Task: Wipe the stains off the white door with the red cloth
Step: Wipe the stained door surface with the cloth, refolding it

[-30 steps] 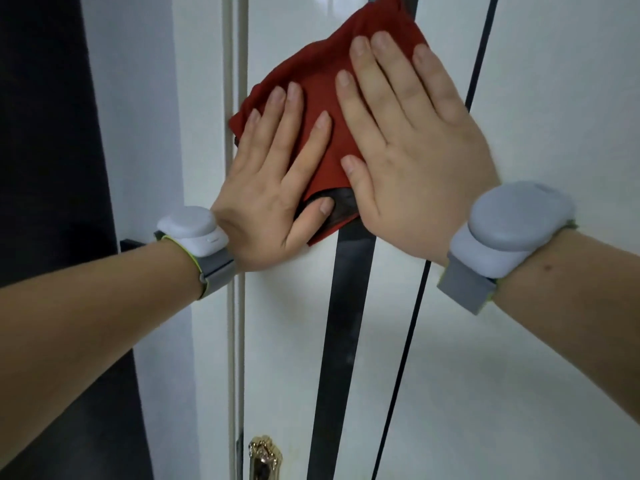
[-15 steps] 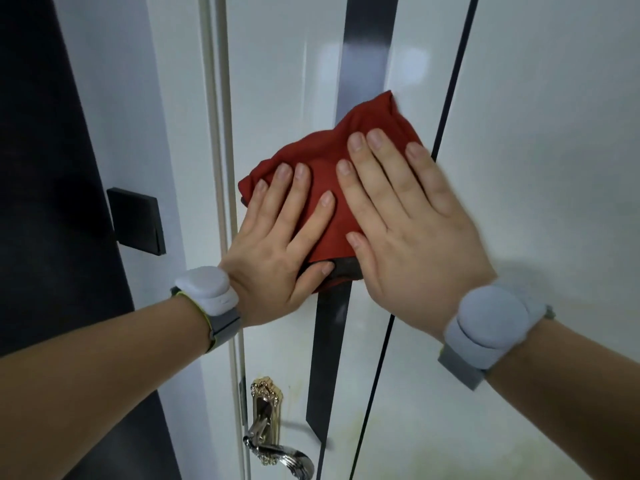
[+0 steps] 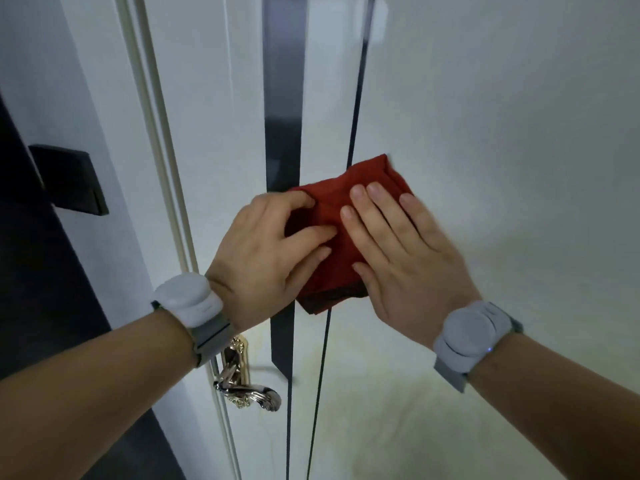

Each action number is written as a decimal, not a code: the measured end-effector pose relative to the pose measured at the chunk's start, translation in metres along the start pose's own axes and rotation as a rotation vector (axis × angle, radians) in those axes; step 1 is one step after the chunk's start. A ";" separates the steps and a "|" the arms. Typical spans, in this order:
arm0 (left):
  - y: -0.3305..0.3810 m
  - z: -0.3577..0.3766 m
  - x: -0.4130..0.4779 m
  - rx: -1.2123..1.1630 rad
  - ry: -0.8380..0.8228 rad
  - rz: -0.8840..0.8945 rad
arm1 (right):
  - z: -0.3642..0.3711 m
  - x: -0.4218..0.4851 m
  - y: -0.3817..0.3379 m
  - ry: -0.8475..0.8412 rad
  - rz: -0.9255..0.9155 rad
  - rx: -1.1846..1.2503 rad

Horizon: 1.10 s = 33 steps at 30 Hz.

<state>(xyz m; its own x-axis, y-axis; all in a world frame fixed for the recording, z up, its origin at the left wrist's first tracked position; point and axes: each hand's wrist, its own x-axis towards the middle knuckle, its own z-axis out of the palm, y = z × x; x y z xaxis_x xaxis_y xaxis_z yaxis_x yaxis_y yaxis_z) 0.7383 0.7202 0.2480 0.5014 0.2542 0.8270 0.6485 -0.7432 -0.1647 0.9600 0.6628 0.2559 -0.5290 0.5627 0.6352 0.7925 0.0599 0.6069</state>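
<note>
The folded red cloth [image 3: 367, 178] lies flat against the white door [image 3: 502, 133], over a thin black line in the panel. My right hand [image 3: 405, 258] presses on the cloth's right half with straight, spread fingers. At the cloth's left edge, my left hand [image 3: 266, 251] has bent fingers that bunch and grip the fabric. Both wrists carry grey bands. Yellowish stains [image 3: 398, 393] spread over the door below the cloth.
A wide dark strip [image 3: 282, 98] and a thin black line [image 3: 360, 81] run down the door. A gold and silver lever handle [image 3: 249, 393] sits below my left wrist. The pale door frame [image 3: 156, 133] and a black block [image 3: 69, 178] are at left.
Both hands have slid the cloth down the door and slightly right. My left fingers, flat before, are now bent into the fabric. The handle and stains have come into view.
</note>
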 end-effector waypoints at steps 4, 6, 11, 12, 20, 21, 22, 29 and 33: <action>0.030 0.005 0.027 -0.092 0.089 -0.162 | -0.003 -0.020 0.010 -0.023 0.015 -0.003; 0.049 0.006 0.037 -0.181 0.080 -0.244 | -0.007 -0.036 0.019 -0.051 0.032 -0.018; 0.100 0.005 0.058 -0.311 -0.089 -0.393 | -0.015 -0.068 0.044 -0.134 0.022 -0.064; 0.115 0.005 0.064 -0.316 -0.137 -0.434 | -0.021 -0.078 0.052 -0.165 0.013 -0.061; 0.193 -0.006 0.099 -1.169 -0.471 -1.186 | -0.093 -0.157 0.069 -0.125 0.208 0.344; 0.207 -0.007 0.104 -1.281 -0.464 -1.263 | -0.104 -0.171 0.069 -0.117 0.308 0.478; 0.222 -0.008 0.108 -1.359 -0.448 -1.325 | -0.114 -0.184 0.071 -0.111 0.426 0.631; 0.313 -0.015 0.132 -1.520 -0.489 -1.385 | -0.166 -0.239 0.100 0.052 1.130 1.482; 0.359 -0.021 0.146 -1.563 -0.467 -1.338 | -0.170 -0.269 0.124 -0.035 1.211 1.319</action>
<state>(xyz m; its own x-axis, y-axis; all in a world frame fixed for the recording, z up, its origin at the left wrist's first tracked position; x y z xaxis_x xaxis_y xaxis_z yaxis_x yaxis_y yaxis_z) 1.0316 0.4774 0.3209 0.4827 0.8585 -0.1732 -0.1299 0.2657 0.9553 1.1491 0.3789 0.2411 0.4647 0.8036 0.3718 0.3987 0.1850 -0.8982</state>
